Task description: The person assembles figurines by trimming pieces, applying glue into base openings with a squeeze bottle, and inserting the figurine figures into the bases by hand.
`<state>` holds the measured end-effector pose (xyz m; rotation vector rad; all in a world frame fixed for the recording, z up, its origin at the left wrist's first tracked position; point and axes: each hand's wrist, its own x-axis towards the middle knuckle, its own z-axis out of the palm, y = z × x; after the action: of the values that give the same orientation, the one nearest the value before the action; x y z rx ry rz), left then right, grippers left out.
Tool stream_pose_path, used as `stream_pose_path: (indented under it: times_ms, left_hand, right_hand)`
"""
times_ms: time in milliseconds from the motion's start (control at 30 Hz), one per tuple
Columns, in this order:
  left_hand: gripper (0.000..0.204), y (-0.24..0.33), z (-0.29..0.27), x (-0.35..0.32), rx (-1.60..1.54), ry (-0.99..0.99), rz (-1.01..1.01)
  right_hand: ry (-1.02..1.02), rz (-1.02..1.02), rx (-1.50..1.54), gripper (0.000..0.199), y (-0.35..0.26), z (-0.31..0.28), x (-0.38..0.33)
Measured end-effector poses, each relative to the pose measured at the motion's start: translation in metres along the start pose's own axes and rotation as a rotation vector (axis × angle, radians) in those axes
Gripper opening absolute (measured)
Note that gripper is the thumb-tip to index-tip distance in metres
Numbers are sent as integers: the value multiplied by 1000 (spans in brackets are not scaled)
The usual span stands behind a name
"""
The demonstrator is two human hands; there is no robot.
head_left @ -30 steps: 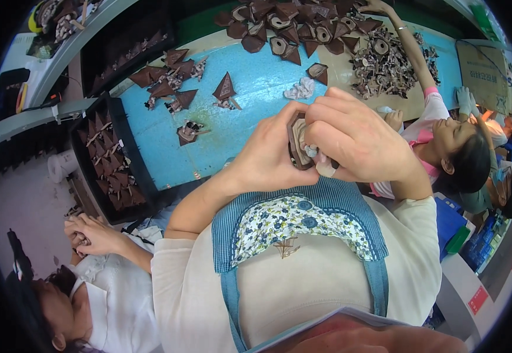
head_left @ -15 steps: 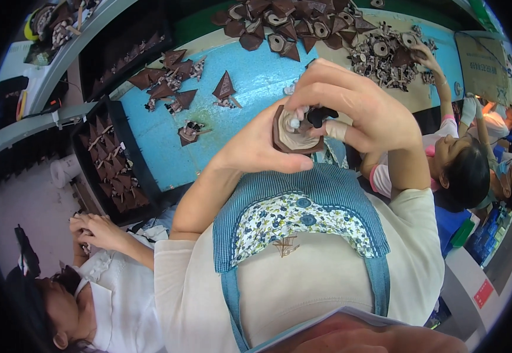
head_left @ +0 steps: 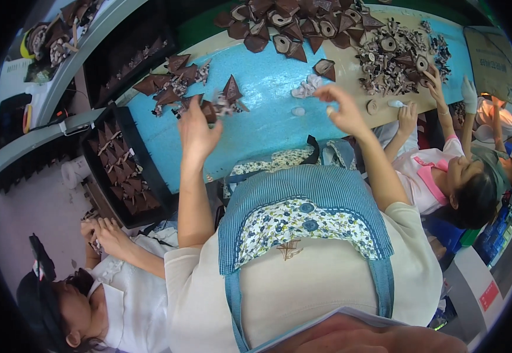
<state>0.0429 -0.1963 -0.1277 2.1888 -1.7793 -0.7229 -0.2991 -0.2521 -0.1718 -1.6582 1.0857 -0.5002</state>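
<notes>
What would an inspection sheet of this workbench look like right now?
Surface: blue bench top, partly bare.
Job's things: brown triangular pieces lie near the left hand; a white lump lies near the right hand.
Clutter: heap of brown pieces; grey scraps.
Fingers: both hands open, holding nothing large; whether the right pinches something small is unclear.
Cables: nothing seen.
Surroundings: black tray of pieces; co-workers at both sides.

A single head-worn fisheye view looks steeply down the person's own chest and striped apron (head_left: 303,200), which fill the lower centre of the frame close to the lens. Beyond, in the upper half, lies the blue worktable (head_left: 267,112), its edges bowed by the lens. Dark corners ring the picture. Co-workers appear at lower left and right edge.
</notes>
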Motion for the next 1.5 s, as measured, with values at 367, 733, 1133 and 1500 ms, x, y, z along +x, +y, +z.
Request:
stream_pose_path:
  times_ms: [367, 733, 1133, 1500]
  left_hand:
    - [43, 96, 97, 128, -133, 64, 446]
    - [23, 119, 101, 142, 193, 172, 679]
    - [37, 158, 44, 17, -1141, -75, -127]
    - [68, 158, -15, -30, -1275, -472, 204]
  right_hand:
    - [142, -98, -156, 38, 75, 74, -7]
    - [318, -107, 239, 33, 36, 52, -40]
    - [352, -114, 570, 33, -36, -38, -41]
    - [381, -305, 181, 30, -149, -58, -66]
